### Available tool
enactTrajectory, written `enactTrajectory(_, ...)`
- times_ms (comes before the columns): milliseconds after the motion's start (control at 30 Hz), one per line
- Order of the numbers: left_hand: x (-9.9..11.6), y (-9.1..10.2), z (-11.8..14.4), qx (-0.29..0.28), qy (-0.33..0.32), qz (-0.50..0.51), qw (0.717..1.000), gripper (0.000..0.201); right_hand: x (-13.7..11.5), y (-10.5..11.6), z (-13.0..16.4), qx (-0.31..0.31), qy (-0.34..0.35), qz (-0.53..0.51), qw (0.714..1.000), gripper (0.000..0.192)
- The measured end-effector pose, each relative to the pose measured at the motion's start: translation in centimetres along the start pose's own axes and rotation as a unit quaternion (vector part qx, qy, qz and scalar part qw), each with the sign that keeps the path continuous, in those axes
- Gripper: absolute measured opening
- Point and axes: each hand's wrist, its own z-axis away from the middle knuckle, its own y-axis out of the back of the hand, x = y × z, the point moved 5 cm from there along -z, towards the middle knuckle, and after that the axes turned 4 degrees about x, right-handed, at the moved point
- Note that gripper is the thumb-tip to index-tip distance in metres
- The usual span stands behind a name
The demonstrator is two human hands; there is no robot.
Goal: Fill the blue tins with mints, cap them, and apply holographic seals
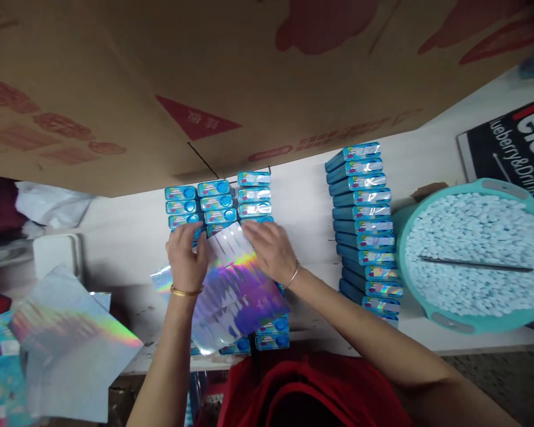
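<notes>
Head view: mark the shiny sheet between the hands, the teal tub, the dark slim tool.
Shiny sheet (235,296): head view, middle of its surface.
Teal tub (493,324): head view, rim, lower side.
Dark slim tool (476,264): head view, mid-length.

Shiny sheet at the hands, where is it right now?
In the head view, the shiny sheet lies slightly left of and below centre, partly covering the left group of blue boxes, its far end between the left hand and right hand.
</notes>
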Motion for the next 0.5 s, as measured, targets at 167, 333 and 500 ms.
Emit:
enactTrajectory(167, -2.2, -0.3, 2.5, -0.072, -0.029, -0.088, 0.993, 0.023, -4.2, -5.1, 0.0, -0.066, 0.047, 0.010, 0.997, 0.041)
enactTrajectory(333, -2.1, -1.3, 3.6, -0.050, -0.043, -0.124, 0.990, 0.023, -3.7, -6.7, 0.3, -0.078, 0.020, 0.033, 0.996, 0.042)
enactTrajectory(500, -0.8, -0.4, 5.1, -0.043, -0.048, -0.096, 0.993, 0.018, -3.7, -6.8, 0.3, -0.085, 0.010, 0.036, 0.996, 0.041)
